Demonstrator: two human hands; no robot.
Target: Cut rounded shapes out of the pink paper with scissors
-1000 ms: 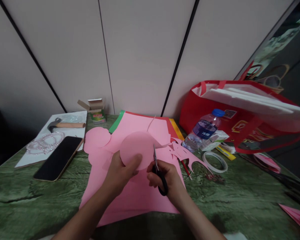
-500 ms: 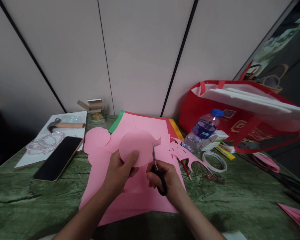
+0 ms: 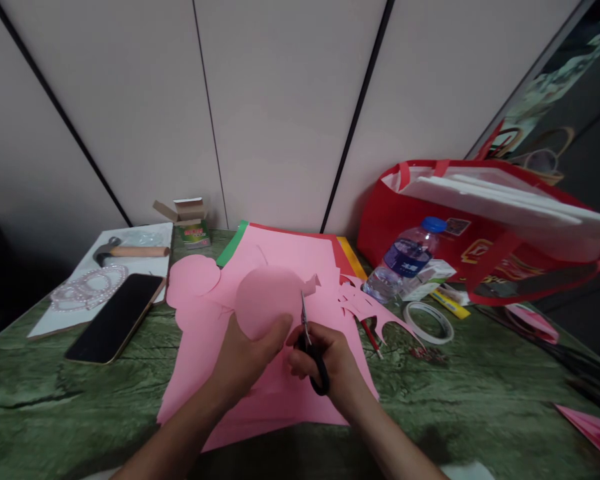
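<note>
Between thumb and fingers, my left hand (image 3: 247,353) grips a round pink paper piece (image 3: 265,300) by its lower edge. My right hand (image 3: 330,363) has its fingers in the black handles of a pair of scissors (image 3: 304,320), whose blades point up at the circle's right edge. A thin curled offcut (image 3: 312,285) sticks out from that edge beside the blade tips. Beneath both hands lie large pink paper sheets (image 3: 200,373). Another rounded pink piece (image 3: 195,275) rests on their left side.
Pink scraps (image 3: 363,303), a tape roll (image 3: 429,323) and a water bottle (image 3: 400,260) lie to the right, before a red bag (image 3: 380,207). On the left are a phone (image 3: 115,320), a hammer (image 3: 130,251), a bead string (image 3: 87,287) and a small open box (image 3: 193,227).
The paper circle has turned and dropped slightly. My left thumb has shifted right toward the scissors, and the scissors have moved a little left. The offcut is now more curled.
</note>
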